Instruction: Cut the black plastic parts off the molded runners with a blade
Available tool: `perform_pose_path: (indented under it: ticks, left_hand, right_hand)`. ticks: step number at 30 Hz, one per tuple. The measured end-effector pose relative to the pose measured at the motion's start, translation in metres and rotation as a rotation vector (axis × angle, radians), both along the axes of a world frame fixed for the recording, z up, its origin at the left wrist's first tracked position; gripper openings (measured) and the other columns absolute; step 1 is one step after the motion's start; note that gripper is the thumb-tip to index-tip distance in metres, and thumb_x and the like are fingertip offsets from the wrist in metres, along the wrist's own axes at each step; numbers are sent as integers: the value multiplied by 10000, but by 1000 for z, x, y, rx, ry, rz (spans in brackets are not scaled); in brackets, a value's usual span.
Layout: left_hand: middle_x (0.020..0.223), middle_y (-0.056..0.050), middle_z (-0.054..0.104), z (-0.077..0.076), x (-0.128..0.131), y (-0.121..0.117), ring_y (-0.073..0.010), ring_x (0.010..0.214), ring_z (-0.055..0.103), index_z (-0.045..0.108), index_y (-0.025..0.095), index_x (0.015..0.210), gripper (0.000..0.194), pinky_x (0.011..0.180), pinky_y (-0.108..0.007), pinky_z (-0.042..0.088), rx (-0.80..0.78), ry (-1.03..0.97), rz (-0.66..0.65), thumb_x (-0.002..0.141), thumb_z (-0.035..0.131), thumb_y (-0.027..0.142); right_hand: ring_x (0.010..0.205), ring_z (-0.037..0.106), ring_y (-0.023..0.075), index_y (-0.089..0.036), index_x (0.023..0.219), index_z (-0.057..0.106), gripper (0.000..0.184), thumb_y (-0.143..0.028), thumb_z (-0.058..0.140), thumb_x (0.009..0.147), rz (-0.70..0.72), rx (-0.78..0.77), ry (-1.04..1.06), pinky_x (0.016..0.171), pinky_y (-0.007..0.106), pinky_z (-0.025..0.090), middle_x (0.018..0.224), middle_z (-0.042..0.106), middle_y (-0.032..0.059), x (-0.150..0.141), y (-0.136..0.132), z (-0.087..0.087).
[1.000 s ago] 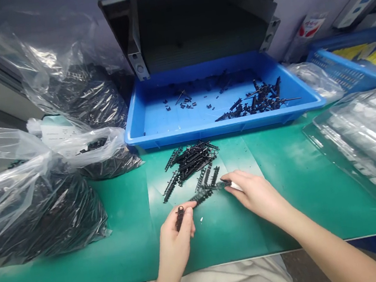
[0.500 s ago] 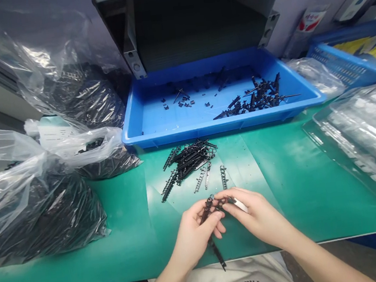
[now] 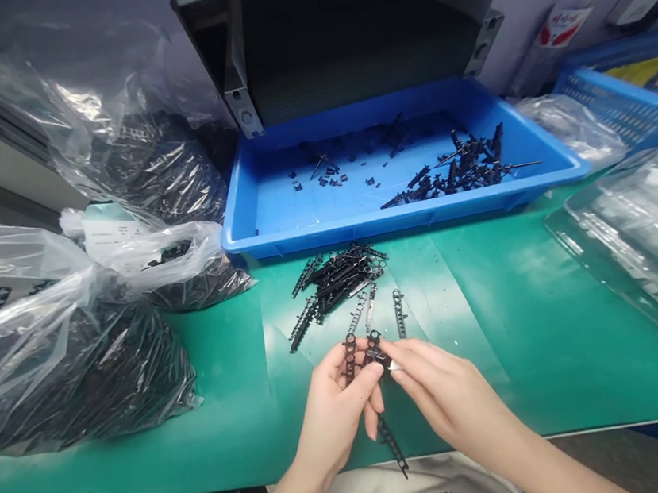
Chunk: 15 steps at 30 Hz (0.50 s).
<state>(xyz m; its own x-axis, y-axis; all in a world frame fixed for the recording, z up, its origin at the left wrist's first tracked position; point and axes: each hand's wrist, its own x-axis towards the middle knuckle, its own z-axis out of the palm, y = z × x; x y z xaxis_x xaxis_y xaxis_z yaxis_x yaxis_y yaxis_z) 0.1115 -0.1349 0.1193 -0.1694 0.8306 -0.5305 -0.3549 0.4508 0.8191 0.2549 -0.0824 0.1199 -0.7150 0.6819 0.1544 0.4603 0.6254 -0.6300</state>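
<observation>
My left hand (image 3: 339, 397) is closed around black plastic strips with rings along them. One ringed strip (image 3: 350, 358) stands up between its fingers, and the end of a strip (image 3: 394, 448) sticks out below the hand. My right hand (image 3: 435, 381) is closed, its fingertips pinching the upper end of a second strip (image 3: 374, 342) beside the left thumb. A small white piece (image 3: 394, 366) shows between the right fingers; what it belongs to is hidden. Just beyond my hands lie a single ringed strip (image 3: 399, 314) and a heap of black strips (image 3: 341, 277).
A blue tray (image 3: 316, 236) with black parts stands behind the heap, under a dark shelf (image 3: 352, 44). Clear bags of black parts (image 3: 81, 373) crowd the left. Clear plastic trays (image 3: 640, 240) and a blue basket (image 3: 617, 107) are on the right of the green table (image 3: 233, 442).
The strips in my hands have turned more upright, and their ringed ends now show side by side. Less of the white piece in my right hand is visible. The view has shifted slightly.
</observation>
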Motion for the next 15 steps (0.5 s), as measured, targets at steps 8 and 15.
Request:
perform_pose_path:
  ticks: [8,15]
  left_hand:
    - [397,85,517,9,2,-1,-19,223,334,513,150,917,266,270,-115,205,-40,-13,-3,759,593,349]
    - [322,119,434,7,2,-1,-9,198,229,488,160,868,269,244,-112,138,-24,-9,-26,770,578,394]
  right_hand:
    - [843,627,230,-142,1171,550,339,-187,322,925,13,-61,11,643,352,542,997,648,114,0,-3,1]
    - [863,618,238,-123,1186,545,347,-179,319,928,6,-130,29,662,362,537,1036,635,126,-2,-7,1]
